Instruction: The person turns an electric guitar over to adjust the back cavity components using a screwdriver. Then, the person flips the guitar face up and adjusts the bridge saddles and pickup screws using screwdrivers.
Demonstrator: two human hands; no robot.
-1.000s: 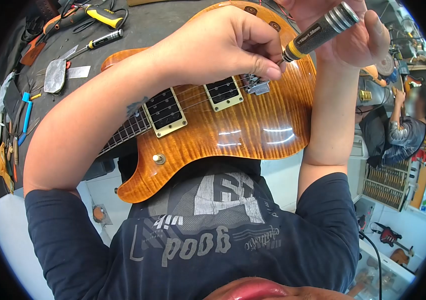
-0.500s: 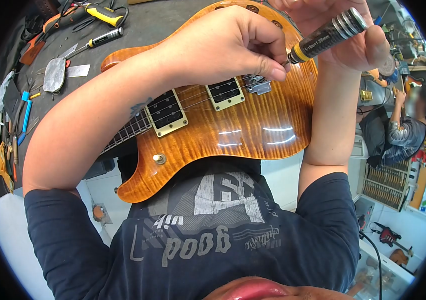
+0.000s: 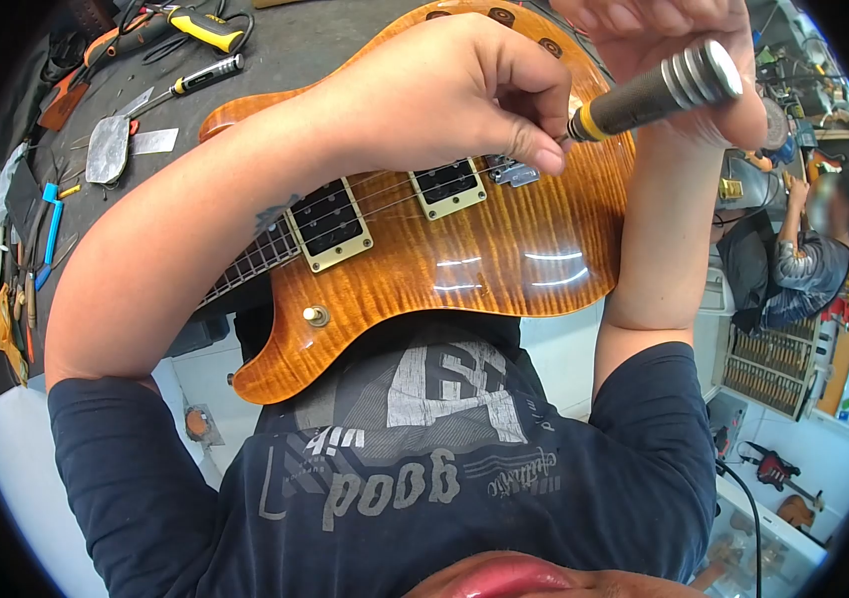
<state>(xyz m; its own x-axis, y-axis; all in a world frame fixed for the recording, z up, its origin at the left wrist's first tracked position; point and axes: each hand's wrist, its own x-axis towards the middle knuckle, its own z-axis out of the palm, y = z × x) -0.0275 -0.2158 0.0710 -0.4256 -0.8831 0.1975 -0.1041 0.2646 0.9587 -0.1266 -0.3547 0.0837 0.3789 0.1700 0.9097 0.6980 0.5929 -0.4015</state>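
An amber flame-top electric guitar point(image 3: 504, 239) lies in front of me, its strings running under my left forearm. My left hand point(image 3: 509, 100) is closed over the bridge point(image 3: 514, 171). Thumb and forefinger pinch at the thin shaft end of a screwdriver point(image 3: 634, 105), hiding its tip. The screwdriver has a dark knurled handle, silver rings and a yellow band. Its handle leans across the palm of my right hand point(image 3: 713, 120), with the fingers loosely curled at the top edge and partly cut off.
On the dark bench point(image 3: 275, 60) at the left lie a second screwdriver point(image 3: 207, 75), a yellow-handled tool point(image 3: 207, 28), a grey flat piece point(image 3: 108, 149) and a blue brush-like tool point(image 3: 50, 229). Another person point(image 3: 808, 259) sits at the far right. A red guitar point(image 3: 771, 466) is behind.
The screwdriver's handle end has swung down and toward the camera, and its printed size no longer shows. My right hand has shifted with it. My left hand stays nearly in place.
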